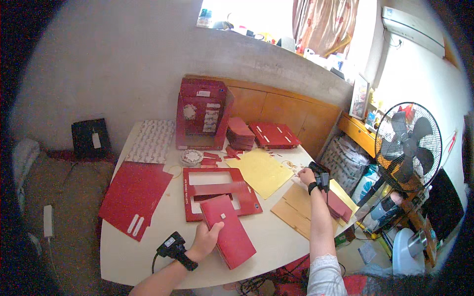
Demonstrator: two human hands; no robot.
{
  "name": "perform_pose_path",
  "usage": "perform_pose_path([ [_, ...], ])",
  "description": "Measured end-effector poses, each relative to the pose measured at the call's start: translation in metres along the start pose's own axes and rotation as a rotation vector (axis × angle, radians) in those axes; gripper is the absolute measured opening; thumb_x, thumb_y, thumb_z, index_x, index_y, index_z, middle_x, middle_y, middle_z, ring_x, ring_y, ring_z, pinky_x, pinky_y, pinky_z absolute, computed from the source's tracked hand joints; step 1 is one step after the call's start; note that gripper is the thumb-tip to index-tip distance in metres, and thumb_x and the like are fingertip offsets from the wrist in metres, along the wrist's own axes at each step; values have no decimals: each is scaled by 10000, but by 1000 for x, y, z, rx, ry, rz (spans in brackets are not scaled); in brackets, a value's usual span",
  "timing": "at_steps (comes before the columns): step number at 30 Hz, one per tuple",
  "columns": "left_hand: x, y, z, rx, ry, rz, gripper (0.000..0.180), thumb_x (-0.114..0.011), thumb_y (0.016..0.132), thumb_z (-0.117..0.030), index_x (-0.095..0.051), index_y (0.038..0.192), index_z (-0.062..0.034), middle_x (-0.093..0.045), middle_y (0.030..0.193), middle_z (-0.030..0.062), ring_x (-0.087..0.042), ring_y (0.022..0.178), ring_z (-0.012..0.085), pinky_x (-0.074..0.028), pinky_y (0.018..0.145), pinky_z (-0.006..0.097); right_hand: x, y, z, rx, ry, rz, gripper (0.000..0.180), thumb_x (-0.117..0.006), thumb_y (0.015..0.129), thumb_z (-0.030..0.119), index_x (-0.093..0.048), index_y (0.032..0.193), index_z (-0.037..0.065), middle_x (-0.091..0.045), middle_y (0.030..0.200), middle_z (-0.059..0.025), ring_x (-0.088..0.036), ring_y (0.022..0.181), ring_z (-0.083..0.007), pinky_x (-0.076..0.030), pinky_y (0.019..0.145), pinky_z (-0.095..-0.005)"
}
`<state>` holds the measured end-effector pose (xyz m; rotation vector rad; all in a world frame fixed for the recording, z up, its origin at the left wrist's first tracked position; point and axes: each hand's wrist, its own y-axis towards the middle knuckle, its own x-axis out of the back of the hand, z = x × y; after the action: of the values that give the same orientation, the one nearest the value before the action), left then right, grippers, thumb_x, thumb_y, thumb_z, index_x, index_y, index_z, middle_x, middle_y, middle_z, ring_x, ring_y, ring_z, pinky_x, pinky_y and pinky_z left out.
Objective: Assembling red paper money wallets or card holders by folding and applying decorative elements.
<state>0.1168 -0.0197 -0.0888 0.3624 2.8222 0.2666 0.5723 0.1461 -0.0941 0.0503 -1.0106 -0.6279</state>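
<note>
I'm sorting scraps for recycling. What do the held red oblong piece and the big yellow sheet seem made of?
Red oblong piece: probably smooth card, looking stiff and straight-edged in the left hand; coating unclear. Yellow sheet: likely matt paper or thin card, flat without glare.

Left hand [205,240] grips low — right hand [306,175] is outstretched

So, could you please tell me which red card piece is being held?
The oblong red piece gripped by the left hand; the windowed red frame and the red sheets farther left lie on the table, unheld.
</note>
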Motion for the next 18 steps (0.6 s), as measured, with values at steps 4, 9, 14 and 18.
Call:
perform_pose_path([
  [4, -1, 0, 0, 1, -7, 11, 199, -476, 795, -110, -528, 932, 25, -574, 844, 47, -527, 772, 113, -425, 687, 271, 9, 1, 0, -3, 34, 112, 166, -460, 692, 79, -616, 707, 25, -597, 657, -88, -546, 590, -169, -434, 525, -278],
  [9, -1, 1, 2, 10, -8, 15, 201, -475, 794, -114, -531, 928, 26, -576, 836, 48, -530, 766, 115, -425, 678, 273, 16, -4, 8, -92, 233, 196, 231, -377, 740, 103, -595, 682, 52, -568, 629, -57, -508, 544, -140, -403, 473, -256],
  [14, 1, 0, 4, 22, 24, 8, 206, -478, 793, -120, -534, 926, 28, -580, 827, 54, -532, 756, 117, -428, 669, 277, 16, -11, 24, -216, 292, 167, 288, -448, 755, 239, -636, 640, 55, -603, 610, -74, -533, 481, -155, -424, 468, -298],
  [18, 0, 1, 4, 21, 23, 7, 201, -478, 794, -122, -536, 918, 25, -580, 809, 47, -533, 743, 116, -429, 664, 275, 16, -5, 16, -130, 268, 142, 369, -421, 786, 304, -630, 616, 52, -605, 594, -75, -542, 490, -162, -431, 492, -293],
])
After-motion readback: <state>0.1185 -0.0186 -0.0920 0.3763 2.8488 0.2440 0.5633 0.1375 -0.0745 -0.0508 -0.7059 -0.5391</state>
